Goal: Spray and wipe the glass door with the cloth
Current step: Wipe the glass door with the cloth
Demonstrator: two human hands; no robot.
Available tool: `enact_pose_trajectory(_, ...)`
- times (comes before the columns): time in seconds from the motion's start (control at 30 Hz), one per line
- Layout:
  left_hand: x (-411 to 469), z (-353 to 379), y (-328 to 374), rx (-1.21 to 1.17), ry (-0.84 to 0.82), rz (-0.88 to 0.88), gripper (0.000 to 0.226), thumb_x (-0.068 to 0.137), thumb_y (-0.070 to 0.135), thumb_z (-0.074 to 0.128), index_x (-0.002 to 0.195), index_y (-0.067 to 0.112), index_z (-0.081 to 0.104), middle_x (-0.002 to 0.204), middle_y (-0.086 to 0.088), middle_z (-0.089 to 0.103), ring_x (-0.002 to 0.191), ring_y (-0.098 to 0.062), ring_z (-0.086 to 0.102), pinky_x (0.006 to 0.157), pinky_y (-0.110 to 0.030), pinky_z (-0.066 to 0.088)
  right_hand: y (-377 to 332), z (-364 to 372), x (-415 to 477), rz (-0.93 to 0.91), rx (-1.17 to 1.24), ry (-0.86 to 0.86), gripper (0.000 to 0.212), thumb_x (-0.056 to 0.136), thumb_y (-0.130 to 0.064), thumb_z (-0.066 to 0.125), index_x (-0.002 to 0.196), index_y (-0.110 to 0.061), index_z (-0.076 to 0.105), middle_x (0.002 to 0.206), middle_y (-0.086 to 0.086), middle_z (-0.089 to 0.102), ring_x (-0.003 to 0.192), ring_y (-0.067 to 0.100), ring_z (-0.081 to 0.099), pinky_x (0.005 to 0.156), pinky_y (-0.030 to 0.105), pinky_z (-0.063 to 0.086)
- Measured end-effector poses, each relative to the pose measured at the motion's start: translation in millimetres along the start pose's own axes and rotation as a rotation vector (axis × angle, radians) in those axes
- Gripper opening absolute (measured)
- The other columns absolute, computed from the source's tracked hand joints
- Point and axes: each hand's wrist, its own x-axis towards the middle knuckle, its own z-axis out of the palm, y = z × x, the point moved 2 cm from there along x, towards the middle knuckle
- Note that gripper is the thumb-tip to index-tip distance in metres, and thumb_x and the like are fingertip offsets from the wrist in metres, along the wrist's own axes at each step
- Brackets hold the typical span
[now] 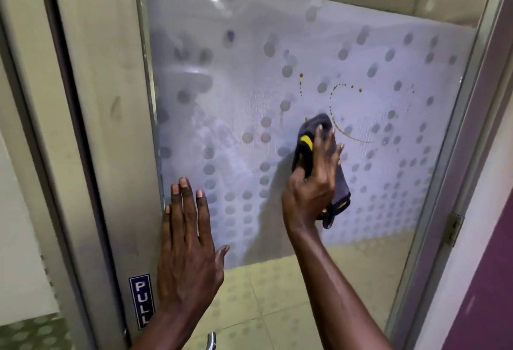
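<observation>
The right hand (311,183) presses a dark grey cloth (319,161) with yellow trim against the frosted, dotted panel of the glass door (236,99), fingers closed around the bunched fabric, probably to rub off the brownish ring of drops (337,116) just beside it. The left hand (188,244) lies flat, fingers spread, across the panel edge and metal frame (116,127) (I think to keep the door steady). One cloth, two hands, one PULL sign (141,304); no spray bottle is visible.
</observation>
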Motion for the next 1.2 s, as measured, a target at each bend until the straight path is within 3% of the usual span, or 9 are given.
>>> enact_pose_trajectory(0.17,-1.3,3.0,5.6,0.007,0.008,-0.003,0.142,0.072,0.039,0.101,0.174,-0.01,0.015,0.186,-0.034,0.002,0.174,-0.053,0.011,0.135,-0.067,0.03,-46.3,26.7,-45.2,-0.651,-0.059,-0.298,0.066,0.102,0.012,0.045,0.161,-0.017,0.054,0.174,0.012,0.043,0.167,0.047,0.024,0.131,0.066,0.031)
enact_pose_trajectory(0.27,-1.9,7.0,2.2,-0.011,0.024,0.006,0.144,0.069,0.036,0.102,0.174,-0.009,0.015,0.187,-0.031,0.001,0.175,-0.05,0.009,0.137,-0.063,0.023,-35.1,18.2,-60.6,-0.773,-0.15,-0.296,0.053,0.111,0.001,0.054,0.16,-0.02,0.055,0.172,0.011,0.046,0.165,0.046,0.031,0.13,0.064,0.035)
enact_pose_trajectory(0.43,-4.8,13.2,0.0,-0.042,0.104,0.04,0.124,0.084,0.04,0.079,0.177,-0.003,0.009,0.188,-0.028,0.0,0.175,-0.049,0.007,0.135,-0.066,0.025,4.1,-3.8,14.1,-0.412,-0.148,-0.121,0.068,0.099,0.015,0.062,0.159,-0.017,0.057,0.173,0.012,0.045,0.165,0.044,0.031,0.128,0.065,0.037)
enact_pose_trajectory(0.63,-8.2,17.6,14.7,-0.049,0.065,-0.018,0.144,0.068,0.026,0.1,0.175,-0.008,0.01,0.185,-0.034,-0.004,0.174,-0.054,0.0,0.135,-0.07,0.021,48.1,-30.5,54.8,0.065,-0.018,0.081,0.071,0.092,0.015,0.056,0.156,-0.016,0.06,0.17,0.011,0.05,0.165,0.038,0.035,0.127,0.066,0.037)
enact_pose_trajectory(0.7,-12.9,21.5,27.6,-0.065,0.054,0.013,0.143,0.067,0.026,0.1,0.174,-0.01,0.013,0.185,-0.036,-0.003,0.174,-0.056,0.001,0.134,-0.07,0.023,51.5,-31.1,20.8,0.011,-0.038,0.034,0.075,0.091,0.018,0.057,0.158,-0.015,0.057,0.172,0.012,0.046,0.166,0.037,0.033,0.131,0.065,0.033)
enact_pose_trajectory(0.77,-16.1,26.2,42.3,-0.085,0.037,0.084,0.14,0.067,0.028,0.101,0.173,-0.011,0.017,0.184,-0.036,0.0,0.173,-0.056,0.004,0.135,-0.067,0.023,54.5,-32.0,-24.9,-0.227,-0.126,-0.124,0.084,0.088,0.023,0.055,0.162,-0.016,0.051,0.176,0.012,0.039,0.167,0.04,0.029,0.132,0.065,0.032)
enact_pose_trajectory(0.9,-14.8,32.4,59.7,-0.11,-0.046,0.092,0.136,0.07,0.027,0.101,0.171,-0.014,0.021,0.183,-0.039,0.004,0.172,-0.058,0.008,0.133,-0.069,0.029,83.2,-50.5,-49.1,-0.486,-0.249,-0.299,0.078,0.097,0.016,0.059,0.165,-0.023,0.048,0.176,0.007,0.041,0.167,0.038,0.029,0.128,0.06,0.041)
enact_pose_trajectory(1.03,-12.7,41.3,56.1,-0.107,-0.047,0.101,0.138,0.069,0.026,0.102,0.172,-0.013,0.019,0.184,-0.037,0.0,0.173,-0.057,0.005,0.134,-0.069,0.026,109.8,-70.8,17.6,-0.139,-0.18,-0.115,0.078,0.084,0.012,0.057,0.156,-0.019,0.06,0.17,0.01,0.049,0.163,0.038,0.038,0.123,0.047,0.049)
enact_pose_trajectory(1.2,-14.8,50.3,47.2,-0.106,-0.011,0.12,0.143,0.065,0.027,0.104,0.173,-0.009,0.019,0.185,-0.034,-0.001,0.174,-0.054,0.002,0.136,-0.064,0.02,130.4,-74.0,70.8,0.365,-0.094,0.183,0.07,0.1,0.007,0.057,0.157,-0.034,0.058,0.17,-0.001,0.051,0.163,0.027,0.041,0.125,0.052,0.045)
